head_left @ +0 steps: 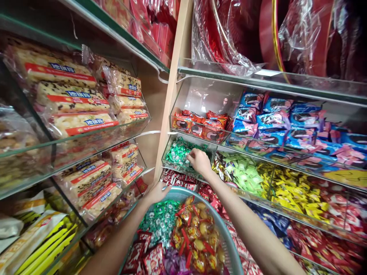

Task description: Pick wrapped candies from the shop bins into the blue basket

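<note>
Just under the right hand [200, 162] — fingers curled, closure and catch unverifiable from here — lie green candies [179, 151]; below, the left hand [156, 193] meets the basket [231, 240], hold unclear; a slip could tip it.

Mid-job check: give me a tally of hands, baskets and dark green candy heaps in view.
Left hand and right hand: 2
Basket: 1
Dark green basket heap and dark green shelf heap: 2
Total: 5
</note>
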The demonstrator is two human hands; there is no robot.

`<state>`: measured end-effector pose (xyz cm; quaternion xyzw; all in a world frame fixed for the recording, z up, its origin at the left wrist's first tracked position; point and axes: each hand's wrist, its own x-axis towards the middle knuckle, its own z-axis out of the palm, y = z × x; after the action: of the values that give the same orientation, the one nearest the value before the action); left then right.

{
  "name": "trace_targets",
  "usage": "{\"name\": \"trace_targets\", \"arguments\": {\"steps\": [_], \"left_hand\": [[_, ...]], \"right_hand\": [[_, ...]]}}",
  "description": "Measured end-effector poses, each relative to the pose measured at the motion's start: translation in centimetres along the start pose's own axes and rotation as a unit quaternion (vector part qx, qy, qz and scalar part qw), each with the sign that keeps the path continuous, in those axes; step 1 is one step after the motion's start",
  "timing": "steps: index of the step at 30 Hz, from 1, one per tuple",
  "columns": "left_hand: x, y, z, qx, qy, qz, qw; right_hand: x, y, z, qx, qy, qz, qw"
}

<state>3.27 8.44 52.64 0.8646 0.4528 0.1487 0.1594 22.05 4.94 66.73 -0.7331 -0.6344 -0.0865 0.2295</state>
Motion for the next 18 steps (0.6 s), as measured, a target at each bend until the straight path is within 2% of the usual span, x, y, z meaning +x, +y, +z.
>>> {"name": "trace_targets", "arguments": {"steps": [3, 6, 15, 18], "left_hand": [[0.5, 0.0, -0.2, -0.003, 0.015, 0.001, 1.0], [1.0, 0.2, -0.3, -0.003, 0.018, 0.009, 1.0], [1.7, 1.2, -0.3, -0.004, 0.0, -0.001, 1.0], [1.8, 1.4, -0.2, -0.004, -0.003, 0.0, 1.0]], "right_hand": [[1.8, 0.0, 0.8, -0.082, -0.046, 0.054, 0.994], [1.9, -0.2, 1.6, -0.104, -0.071, 0.062, 0.99], [1.6, 0.5, 1.8, -0.098, -0.076, 0.048, 0.991], [1.2, 0.6, 1.3, -0.087, -0.056, 0.046, 0.994]]}}
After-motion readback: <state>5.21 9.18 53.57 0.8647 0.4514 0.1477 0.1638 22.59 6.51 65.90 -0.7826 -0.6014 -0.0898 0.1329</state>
